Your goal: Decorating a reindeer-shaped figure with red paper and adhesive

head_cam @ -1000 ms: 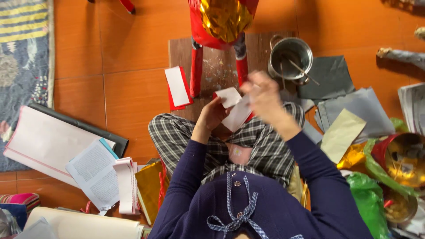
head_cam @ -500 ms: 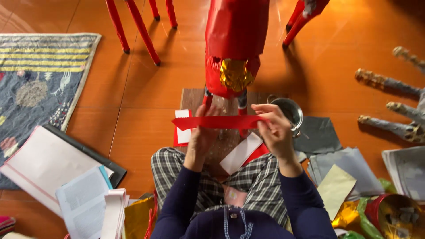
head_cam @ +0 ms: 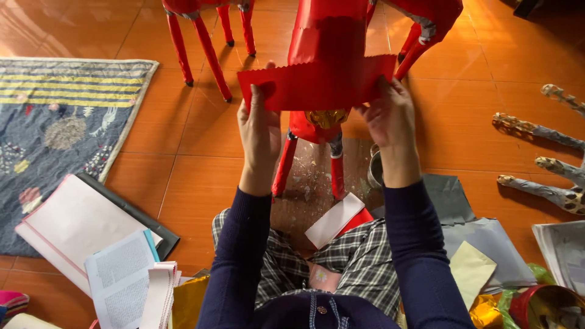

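Now left hand (head_cam: 259, 131), right hand (head_cam: 390, 119) stretch red paper strip (head_cam: 314, 82), scalloped top edge.

We see a red paper strip (head_cam: 317, 82) with a scalloped top edge, stretched flat and level, up at twelve o'clock before a red paper-covered figure (head_cam: 329, 30).

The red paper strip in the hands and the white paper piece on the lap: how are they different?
The red paper strip is held up in the air by the left hand and the right hand; the white paper piece lies loose on the lap. The red paper strip is longer and has a wavy top edge; the white paper piece has straight edges. Both are flat, thin paper.
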